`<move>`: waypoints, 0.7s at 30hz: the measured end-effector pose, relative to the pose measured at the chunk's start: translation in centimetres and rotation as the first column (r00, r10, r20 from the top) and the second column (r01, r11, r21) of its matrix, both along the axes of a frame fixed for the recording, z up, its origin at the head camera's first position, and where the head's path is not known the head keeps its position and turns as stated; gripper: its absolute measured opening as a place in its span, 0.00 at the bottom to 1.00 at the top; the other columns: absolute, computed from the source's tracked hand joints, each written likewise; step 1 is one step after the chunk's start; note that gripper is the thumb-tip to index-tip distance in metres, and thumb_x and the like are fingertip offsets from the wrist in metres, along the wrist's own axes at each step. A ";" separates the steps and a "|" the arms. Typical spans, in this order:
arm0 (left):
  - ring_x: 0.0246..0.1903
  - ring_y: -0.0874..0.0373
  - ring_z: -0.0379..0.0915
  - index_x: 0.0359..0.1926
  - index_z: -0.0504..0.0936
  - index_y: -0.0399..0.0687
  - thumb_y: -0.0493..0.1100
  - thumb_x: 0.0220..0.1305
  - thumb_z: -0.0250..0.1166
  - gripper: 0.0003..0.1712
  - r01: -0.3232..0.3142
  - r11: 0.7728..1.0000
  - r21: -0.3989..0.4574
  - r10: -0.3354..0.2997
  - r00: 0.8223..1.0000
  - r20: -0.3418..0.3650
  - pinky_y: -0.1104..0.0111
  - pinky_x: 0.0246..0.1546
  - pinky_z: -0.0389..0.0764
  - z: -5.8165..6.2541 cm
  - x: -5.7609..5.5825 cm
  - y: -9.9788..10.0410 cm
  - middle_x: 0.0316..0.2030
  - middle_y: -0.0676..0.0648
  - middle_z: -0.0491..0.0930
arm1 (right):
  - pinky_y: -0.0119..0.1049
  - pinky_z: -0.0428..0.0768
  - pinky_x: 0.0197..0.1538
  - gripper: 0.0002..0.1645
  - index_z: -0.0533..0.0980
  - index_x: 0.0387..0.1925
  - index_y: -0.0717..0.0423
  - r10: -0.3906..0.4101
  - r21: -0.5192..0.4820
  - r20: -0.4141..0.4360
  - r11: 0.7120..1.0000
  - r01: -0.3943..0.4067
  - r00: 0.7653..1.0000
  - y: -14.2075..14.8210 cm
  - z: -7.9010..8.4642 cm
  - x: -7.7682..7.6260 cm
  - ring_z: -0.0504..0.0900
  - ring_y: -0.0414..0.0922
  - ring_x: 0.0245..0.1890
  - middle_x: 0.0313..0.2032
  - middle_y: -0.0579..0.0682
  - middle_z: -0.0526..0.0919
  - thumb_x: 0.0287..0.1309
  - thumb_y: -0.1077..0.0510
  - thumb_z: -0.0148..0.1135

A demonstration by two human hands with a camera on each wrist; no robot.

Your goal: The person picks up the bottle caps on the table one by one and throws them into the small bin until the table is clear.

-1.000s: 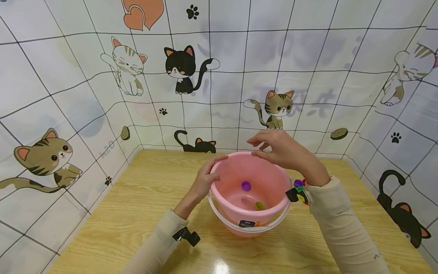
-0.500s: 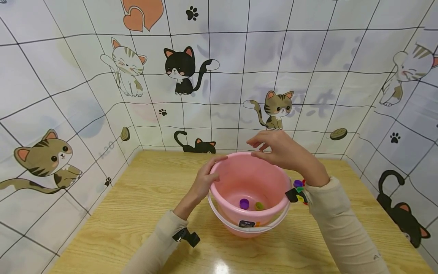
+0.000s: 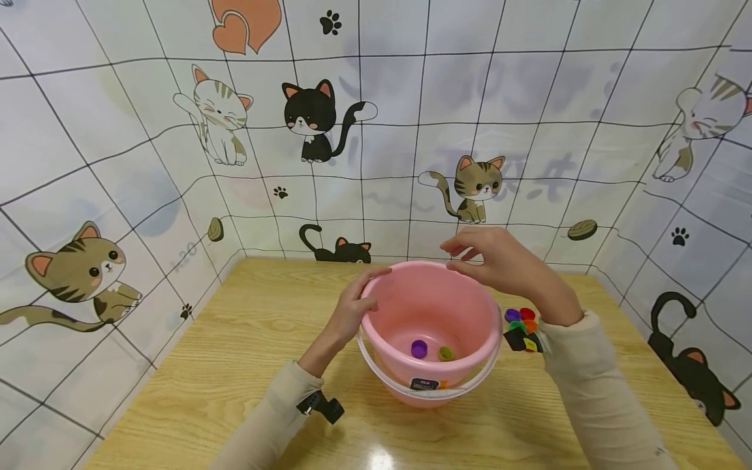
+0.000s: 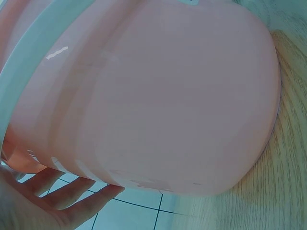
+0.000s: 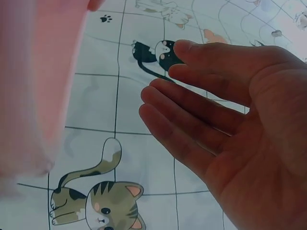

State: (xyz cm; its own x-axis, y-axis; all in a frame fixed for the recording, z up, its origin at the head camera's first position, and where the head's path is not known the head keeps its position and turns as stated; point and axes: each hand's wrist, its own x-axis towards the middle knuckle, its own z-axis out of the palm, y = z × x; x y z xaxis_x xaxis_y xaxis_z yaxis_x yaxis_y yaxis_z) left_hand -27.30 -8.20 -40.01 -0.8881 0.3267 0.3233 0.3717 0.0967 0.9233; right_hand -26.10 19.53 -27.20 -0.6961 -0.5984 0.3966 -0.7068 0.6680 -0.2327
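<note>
A pink bucket (image 3: pixel 437 294) stands upright on the table, its white handle (image 3: pixel 435 393) hanging down at the front. My left hand (image 3: pixel 351 308) grips the left side of its rim, thumb inside and the other fingers along the outside. The left wrist view shows those fingers (image 4: pixel 72 196) against the bucket's wall (image 4: pixel 182 96). Over the back right of the rim, my right hand (image 3: pixel 502 262) is raised with nothing in it, fingers loosely bent and apart. On the bucket's floor lie a small round purple cap (image 3: pixel 419 349) and a yellow-green cap (image 3: pixel 446 353).
Right of the bucket, several small coloured caps sit together on the wooden table (image 3: pixel 247 365): purple (image 3: pixel 512 314), red (image 3: pixel 527 314), green (image 3: pixel 517 326) and orange among them. My right wrist's black camera (image 3: pixel 517 339) partly covers them. A cat-printed wall sheet (image 3: pixel 388 150) surrounds the table.
Inside the bucket, the purple cap has moved toward the front, beside the yellow-green one. My right hand has shifted slightly right, uncovering more of the caps. The left hand stays on the rim.
</note>
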 end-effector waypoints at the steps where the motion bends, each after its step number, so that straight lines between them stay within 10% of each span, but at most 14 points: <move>1: 0.51 0.45 0.74 0.63 0.73 0.58 0.32 0.48 0.52 0.38 0.002 1.000 0.002 -0.002 1.000 0.000 0.54 0.41 0.82 0.0 0.0 0.0 0.60 0.48 0.73 | 0.39 0.85 0.41 0.18 0.81 0.48 0.55 -0.007 -0.008 0.007 1.000 0.007 1.000 0.3 -0.1 0.0 0.86 0.44 0.40 0.45 0.49 0.85 0.55 0.57 0.68; 21: 0.52 0.45 0.73 0.64 0.72 0.57 0.32 0.48 0.51 0.38 0.014 1.000 0.005 -0.014 1.000 -0.006 0.51 0.42 0.81 0.0 0.1 0.0 0.60 0.46 0.73 | 0.45 0.84 0.42 0.16 0.80 0.48 0.55 -0.124 -0.060 0.036 0.990 0.125 0.992 5.2 -3.7 0.7 0.85 0.46 0.39 0.43 0.51 0.85 0.59 0.56 0.64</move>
